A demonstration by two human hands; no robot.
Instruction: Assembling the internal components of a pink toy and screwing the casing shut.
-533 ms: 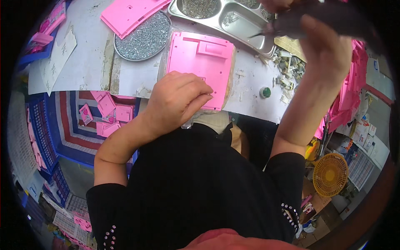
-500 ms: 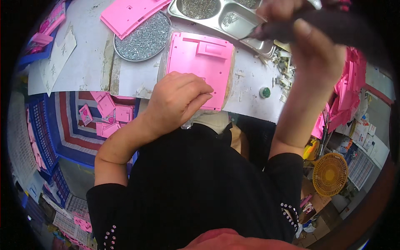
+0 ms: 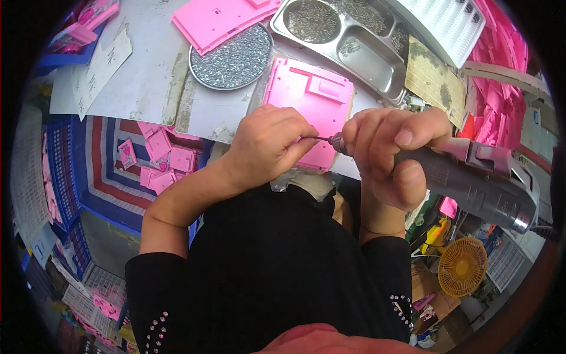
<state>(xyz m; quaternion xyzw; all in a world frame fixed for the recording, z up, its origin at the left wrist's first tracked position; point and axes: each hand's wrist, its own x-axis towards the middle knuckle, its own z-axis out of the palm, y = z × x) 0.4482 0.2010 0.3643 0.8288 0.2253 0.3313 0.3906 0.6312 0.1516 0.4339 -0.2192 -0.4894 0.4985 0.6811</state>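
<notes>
A flat pink plastic panel (image 3: 295, 88) with a raised rectangular block lies on the worktable before me. My left hand (image 3: 266, 141) rests over its lower left part, thumb and fingertips pinched at the tip of a thin driver bit; whether a screw sits between them is hidden. In my right hand (image 3: 392, 147) is a grey electric screwdriver (image 3: 471, 183), held nearly level, its bit pointing left to my left fingertips. Beyond the panel a round metal dish (image 3: 233, 62) holds many small silver screws. Another pink panel (image 3: 218, 23) overlaps that dish's edge.
A steel compartment tray (image 3: 377, 65) with small metal parts stands at the back, beside a stained yellowish card (image 3: 436, 76) and a white ridged tray (image 3: 448, 26). Pink parts heap up at far right. Left, below the tabletop, a striped-lined bin (image 3: 100, 177) holds pink pieces.
My right hand has brought the electric screwdriver down and left, from above the steel tray to my left fingertips. My left hand stays pinched over the panel. The whole view has shifted.
</notes>
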